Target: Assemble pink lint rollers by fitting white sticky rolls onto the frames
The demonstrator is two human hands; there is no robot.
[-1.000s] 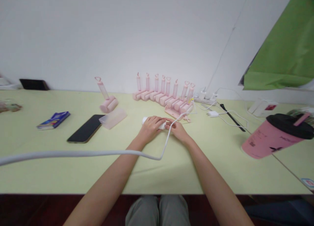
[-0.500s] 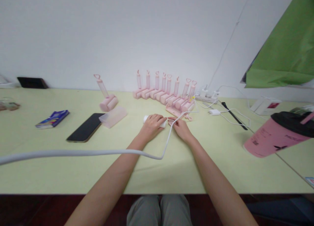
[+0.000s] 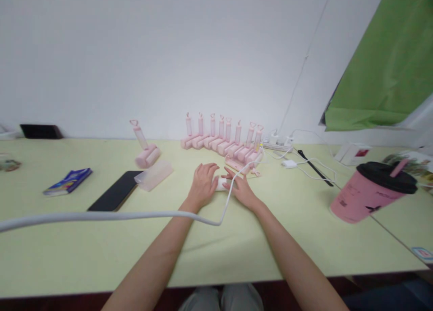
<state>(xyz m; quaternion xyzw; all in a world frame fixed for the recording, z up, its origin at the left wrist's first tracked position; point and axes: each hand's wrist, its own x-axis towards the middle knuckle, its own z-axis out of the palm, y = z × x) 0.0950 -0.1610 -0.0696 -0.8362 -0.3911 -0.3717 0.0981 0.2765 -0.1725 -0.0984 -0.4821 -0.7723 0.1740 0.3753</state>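
Note:
A short white roll (image 3: 219,183) lies on the pale green table (image 3: 101,248) between my two hands. My left hand (image 3: 203,184) rests flat at its left end with the fingers spread, touching it but not gripping. My right hand (image 3: 239,189) is at its right end, with thumb and fingers pinched on the roll. Just beyond the hands a pink roller handle (image 3: 241,165) lies flat. Behind it stands a row of several pink lint rollers (image 3: 219,142) with upright handles.
A lone pink lint roller (image 3: 146,152), a translucent cover (image 3: 154,175), a black phone (image 3: 115,196) and a blue booklet (image 3: 67,181) lie to the left. At right are a power strip (image 3: 277,145) with cables and a pink cup (image 3: 370,193). A white cable (image 3: 101,215) crosses in front.
My left hand has loosened from the white roll and spread its fingers. Both hands and the roll have drawn slightly nearer to me, and the view has tilted upward.

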